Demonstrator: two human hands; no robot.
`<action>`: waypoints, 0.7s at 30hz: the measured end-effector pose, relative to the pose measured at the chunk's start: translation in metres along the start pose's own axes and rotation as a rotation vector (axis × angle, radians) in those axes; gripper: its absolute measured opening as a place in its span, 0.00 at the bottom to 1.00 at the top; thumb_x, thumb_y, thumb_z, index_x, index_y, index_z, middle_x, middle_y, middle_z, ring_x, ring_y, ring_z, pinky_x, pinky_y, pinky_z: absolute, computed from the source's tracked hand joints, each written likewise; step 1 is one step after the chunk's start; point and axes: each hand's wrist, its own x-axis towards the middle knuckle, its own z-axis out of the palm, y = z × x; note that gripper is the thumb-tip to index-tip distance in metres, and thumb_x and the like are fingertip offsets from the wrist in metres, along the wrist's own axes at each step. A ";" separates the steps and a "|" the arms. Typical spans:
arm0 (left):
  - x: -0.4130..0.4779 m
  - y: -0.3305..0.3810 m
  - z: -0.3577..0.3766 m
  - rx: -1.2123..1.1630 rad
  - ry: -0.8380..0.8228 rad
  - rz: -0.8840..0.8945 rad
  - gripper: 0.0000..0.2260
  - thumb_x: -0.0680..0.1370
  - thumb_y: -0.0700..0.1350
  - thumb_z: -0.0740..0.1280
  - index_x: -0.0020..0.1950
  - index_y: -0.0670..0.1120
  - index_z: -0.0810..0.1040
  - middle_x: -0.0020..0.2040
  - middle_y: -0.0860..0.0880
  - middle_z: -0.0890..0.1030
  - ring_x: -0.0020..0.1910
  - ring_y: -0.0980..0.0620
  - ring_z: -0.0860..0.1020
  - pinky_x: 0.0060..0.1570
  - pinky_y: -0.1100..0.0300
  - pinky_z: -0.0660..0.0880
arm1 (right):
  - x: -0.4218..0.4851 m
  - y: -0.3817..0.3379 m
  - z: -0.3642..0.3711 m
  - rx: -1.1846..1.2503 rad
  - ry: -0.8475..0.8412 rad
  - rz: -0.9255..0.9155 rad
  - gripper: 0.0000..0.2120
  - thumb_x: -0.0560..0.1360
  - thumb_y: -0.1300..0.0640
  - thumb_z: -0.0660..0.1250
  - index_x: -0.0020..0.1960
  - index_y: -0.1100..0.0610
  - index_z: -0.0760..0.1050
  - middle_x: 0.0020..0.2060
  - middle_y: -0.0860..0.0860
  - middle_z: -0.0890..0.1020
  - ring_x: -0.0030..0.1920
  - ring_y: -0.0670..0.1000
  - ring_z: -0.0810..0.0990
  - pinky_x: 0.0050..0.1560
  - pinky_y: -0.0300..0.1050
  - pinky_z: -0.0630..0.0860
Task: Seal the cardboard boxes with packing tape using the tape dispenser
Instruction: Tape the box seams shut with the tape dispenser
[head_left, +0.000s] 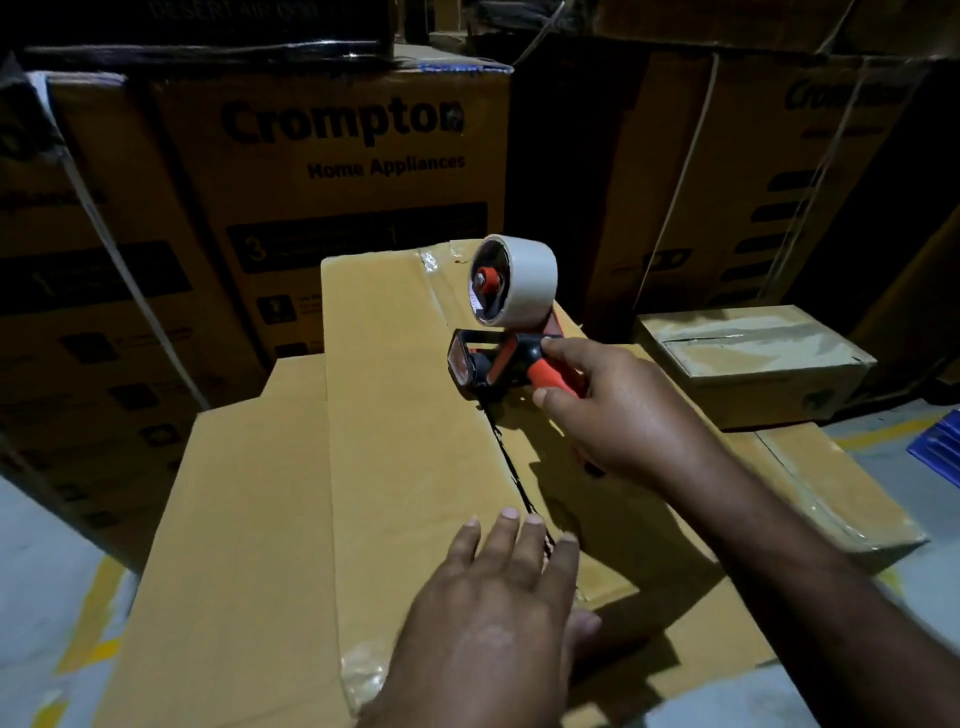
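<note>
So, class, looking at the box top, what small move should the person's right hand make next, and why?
Probably draw the tape dispenser nearer along the dark open seam: the right hand grips its handle, the left hand lies flat on the cardboard box, and that seam looks untaped.

Orange-black tape dispenser (501, 358), tan box (405, 415)

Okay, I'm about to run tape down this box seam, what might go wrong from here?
1. Your left hand lies flat across the dark open seam of the brown cardboard box, in line with the orange and black tape dispenser held by your right hand. Pulling it toward you may run it into those fingers.
2. The flaps show a gap, so tape may sag or wrinkle unless they are pressed together.
</note>
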 end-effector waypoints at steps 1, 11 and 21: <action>0.000 0.006 -0.004 0.014 -0.006 -0.040 0.28 0.84 0.61 0.40 0.82 0.53 0.41 0.83 0.45 0.44 0.80 0.47 0.36 0.77 0.50 0.35 | -0.001 0.001 0.001 0.004 0.005 -0.007 0.27 0.79 0.48 0.65 0.76 0.41 0.62 0.65 0.52 0.75 0.52 0.54 0.80 0.48 0.54 0.83; 0.004 0.031 0.014 0.040 0.087 -0.222 0.33 0.83 0.64 0.41 0.60 0.49 0.82 0.61 0.37 0.82 0.63 0.36 0.79 0.60 0.35 0.76 | -0.006 0.003 0.003 -0.043 0.041 -0.097 0.24 0.80 0.50 0.64 0.75 0.45 0.64 0.64 0.54 0.77 0.56 0.55 0.78 0.50 0.56 0.82; 0.003 0.028 0.012 -0.155 0.327 -0.161 0.20 0.81 0.65 0.57 0.68 0.58 0.76 0.78 0.56 0.66 0.80 0.50 0.55 0.79 0.46 0.48 | -0.006 0.005 -0.002 -0.005 0.060 -0.073 0.24 0.80 0.50 0.65 0.74 0.45 0.65 0.63 0.55 0.76 0.55 0.55 0.79 0.48 0.56 0.83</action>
